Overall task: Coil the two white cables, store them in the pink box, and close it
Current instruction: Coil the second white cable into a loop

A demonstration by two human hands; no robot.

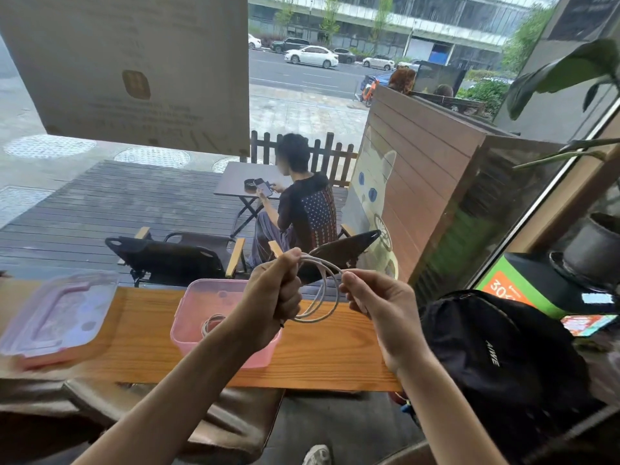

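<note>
A white cable (323,292) hangs in loose loops in the air between both hands, above the wooden counter (322,360). My left hand (275,292) grips the looped part in a fist. My right hand (375,297) pinches the cable's end with its white plug. The pink box (201,297) stands open on the counter under my left forearm. Inside it lies another coiled white cable (211,322). The clear lid (58,317) with pink clips lies flat on the counter to the box's left.
A black backpack (500,360) sits at the counter's right end. Behind it are a green sign and a potted plant (593,250). A window lies beyond the counter, with a seated person and chairs outside. A brown stool seat (208,417) is below the counter.
</note>
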